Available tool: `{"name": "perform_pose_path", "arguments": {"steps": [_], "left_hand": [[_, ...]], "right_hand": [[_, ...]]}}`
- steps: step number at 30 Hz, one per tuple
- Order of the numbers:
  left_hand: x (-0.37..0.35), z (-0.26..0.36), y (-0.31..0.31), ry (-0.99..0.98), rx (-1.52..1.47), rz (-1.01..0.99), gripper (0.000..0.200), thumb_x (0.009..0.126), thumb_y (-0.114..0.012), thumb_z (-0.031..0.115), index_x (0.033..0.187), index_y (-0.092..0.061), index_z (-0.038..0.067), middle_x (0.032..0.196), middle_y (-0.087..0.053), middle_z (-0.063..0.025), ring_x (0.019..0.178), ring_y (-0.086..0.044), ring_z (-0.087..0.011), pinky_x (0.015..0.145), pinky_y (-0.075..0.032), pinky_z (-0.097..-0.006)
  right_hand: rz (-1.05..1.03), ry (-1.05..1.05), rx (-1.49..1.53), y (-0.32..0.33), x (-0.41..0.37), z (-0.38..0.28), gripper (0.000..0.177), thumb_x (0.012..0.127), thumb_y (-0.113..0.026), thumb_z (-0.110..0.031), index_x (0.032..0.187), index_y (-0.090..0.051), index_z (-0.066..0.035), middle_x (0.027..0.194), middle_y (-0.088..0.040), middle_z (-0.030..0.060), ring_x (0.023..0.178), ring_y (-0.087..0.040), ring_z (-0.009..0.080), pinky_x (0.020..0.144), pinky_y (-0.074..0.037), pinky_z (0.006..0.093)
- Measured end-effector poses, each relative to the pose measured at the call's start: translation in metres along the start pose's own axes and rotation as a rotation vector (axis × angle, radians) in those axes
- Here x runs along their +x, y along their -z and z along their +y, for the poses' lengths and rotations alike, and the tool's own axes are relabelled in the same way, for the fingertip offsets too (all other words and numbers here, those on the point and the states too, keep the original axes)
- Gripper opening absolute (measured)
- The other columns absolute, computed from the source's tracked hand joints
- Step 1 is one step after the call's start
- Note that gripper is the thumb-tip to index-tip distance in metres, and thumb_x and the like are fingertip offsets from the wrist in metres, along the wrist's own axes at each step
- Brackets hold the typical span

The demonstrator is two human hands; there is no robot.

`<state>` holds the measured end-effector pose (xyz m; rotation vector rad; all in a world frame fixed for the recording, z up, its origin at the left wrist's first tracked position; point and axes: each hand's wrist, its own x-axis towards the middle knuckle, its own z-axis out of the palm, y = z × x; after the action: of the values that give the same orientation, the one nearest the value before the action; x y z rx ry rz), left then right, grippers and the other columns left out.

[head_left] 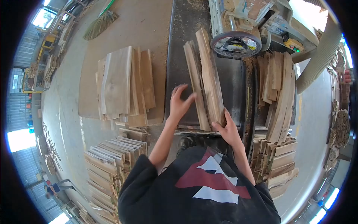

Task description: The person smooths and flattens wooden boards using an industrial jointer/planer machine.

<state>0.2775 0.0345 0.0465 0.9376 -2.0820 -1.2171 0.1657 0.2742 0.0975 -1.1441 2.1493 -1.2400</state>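
Note:
Two long, rough-edged wooden boards lie side by side on a dark machine table [179, 67]. My right hand [228, 130] grips the near end of the wider board [212, 78], thumb on top and fingers along its right side. To its left lies the narrower board [196, 86], slightly apart at the far end. My left hand [181, 102] is just left of the narrower board, fingers apart and holding nothing. Beyond the boards, at the upper right, stands a machine head with a round handwheel [236, 44].
Wide planks [118, 82] are stacked on a side table at left. More wood pieces [278, 78] lie to the right of the machine, below a ribbed hose [319, 59]. Timber piles [108, 160] flank me. A broom [101, 25] lies at upper left; another person [56, 187] is far off.

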Motion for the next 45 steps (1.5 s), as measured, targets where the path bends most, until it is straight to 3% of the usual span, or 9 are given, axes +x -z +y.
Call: {"name": "perform_pose_path", "arguments": {"steps": [5, 7, 9, 12, 16, 23, 28, 31, 45], "left_hand": [[-0.107, -0.027, 0.05, -0.114, 0.336, -0.406, 0.124, 0.061, -0.095, 0.049, 0.157, -0.032, 0.0, 0.162, -0.035, -0.0228, 0.149, -0.033, -0.0414, 0.118, -0.031, -0.0527], [-0.118, -0.033, 0.052, -0.175, 0.384, -0.513, 0.134, 0.059, -0.095, 0.051, 0.16, -0.023, -0.001, 0.163, -0.031, -0.0238, 0.152, -0.028, -0.0411, 0.12, -0.028, -0.052], [-0.121, -0.04, 0.047, -0.121, 0.411, -0.506, 0.141, 0.059, -0.094, 0.052, 0.161, -0.014, -0.004, 0.164, -0.027, -0.0269, 0.154, -0.024, -0.0416, 0.122, -0.023, -0.0524], [-0.12, -0.039, 0.048, -0.18, 0.419, -0.527, 0.144, 0.056, -0.095, 0.052, 0.162, -0.013, -0.002, 0.167, -0.024, -0.024, 0.156, -0.021, -0.04, 0.122, -0.02, -0.0562], [-0.122, -0.04, 0.046, -0.272, 0.45, -0.619, 0.147, 0.052, -0.097, 0.05, 0.162, -0.013, -0.001, 0.166, -0.023, -0.0257, 0.156, -0.02, -0.0386, 0.122, -0.018, -0.056], [-0.093, -0.028, 0.019, -0.402, 0.349, -0.733, 0.142, 0.052, -0.096, 0.048, 0.16, -0.019, -0.003, 0.164, -0.028, -0.0264, 0.155, -0.023, -0.0385, 0.122, -0.019, -0.0546], [-0.086, -0.016, -0.031, -0.464, 0.298, -0.631, 0.143, 0.051, -0.096, 0.052, 0.156, -0.021, -0.011, 0.158, -0.035, -0.0312, 0.154, -0.026, -0.0419, 0.121, -0.022, -0.0549], [-0.085, -0.003, -0.063, -0.452, 0.273, -0.539, 0.142, 0.053, -0.096, 0.052, 0.155, -0.022, -0.013, 0.156, -0.038, -0.0334, 0.153, -0.028, -0.0431, 0.12, -0.023, -0.0552], [-0.053, -0.002, -0.07, -0.458, 0.309, -0.566, 0.14, 0.058, -0.094, 0.049, 0.156, -0.016, -0.012, 0.158, -0.032, -0.0343, 0.152, -0.026, -0.045, 0.12, -0.026, -0.056]], "right_hand": [[-0.138, -0.401, 0.141, 0.014, 0.014, -0.023, 0.079, 0.093, -0.073, -0.018, 0.154, -0.03, 0.007, 0.105, -0.07, 0.0272, 0.076, -0.073, 0.0255, 0.071, -0.057, 0.0371], [-0.319, -0.717, 0.139, 0.017, 0.02, -0.028, 0.079, 0.091, -0.072, -0.018, 0.156, -0.03, -0.001, 0.111, -0.067, 0.0345, 0.099, -0.07, 0.0474, 0.088, -0.054, 0.0463], [-0.213, -0.462, -0.039, -0.017, -0.017, 0.024, 0.075, 0.092, -0.072, -0.019, 0.149, -0.03, 0.004, 0.102, -0.068, 0.0346, 0.087, -0.072, 0.0457, 0.08, -0.056, 0.0468], [-0.26, -0.699, 0.076, -0.021, -0.033, 0.022, 0.06, 0.094, -0.072, -0.025, 0.126, -0.032, 0.007, 0.087, -0.066, 0.031, 0.069, -0.071, 0.0365, 0.062, -0.056, 0.0444], [-0.301, -0.846, 0.22, -0.023, -0.059, 0.049, 0.065, 0.094, -0.075, -0.031, 0.125, -0.033, 0.007, 0.09, -0.066, 0.0187, 0.061, -0.065, 0.02, 0.051, -0.053, 0.033], [-0.16, -1.081, 0.341, -0.015, -0.092, 0.061, 0.061, 0.093, -0.075, -0.039, 0.123, -0.045, 0.003, 0.097, -0.067, 0.0155, 0.058, -0.062, 0.0166, 0.049, -0.049, 0.03], [0.005, -1.396, 0.775, -0.006, -0.094, 0.068, 0.058, 0.099, -0.056, -0.063, 0.101, -0.062, -0.006, 0.075, -0.065, 0.0049, 0.05, -0.051, 0.0133, 0.044, -0.036, 0.0266], [0.24, -1.247, 0.832, -0.006, -0.093, 0.079, 0.055, 0.101, -0.055, -0.061, 0.089, -0.061, -0.008, 0.064, -0.058, 0.0011, 0.048, -0.048, 0.0128, 0.043, -0.033, 0.0275], [0.247, -1.087, 1.007, -0.002, -0.06, 0.094, 0.05, 0.098, -0.06, -0.06, 0.084, -0.058, -0.012, 0.057, -0.045, -0.0039, 0.046, -0.041, 0.0105, 0.041, -0.027, 0.0267]]}}
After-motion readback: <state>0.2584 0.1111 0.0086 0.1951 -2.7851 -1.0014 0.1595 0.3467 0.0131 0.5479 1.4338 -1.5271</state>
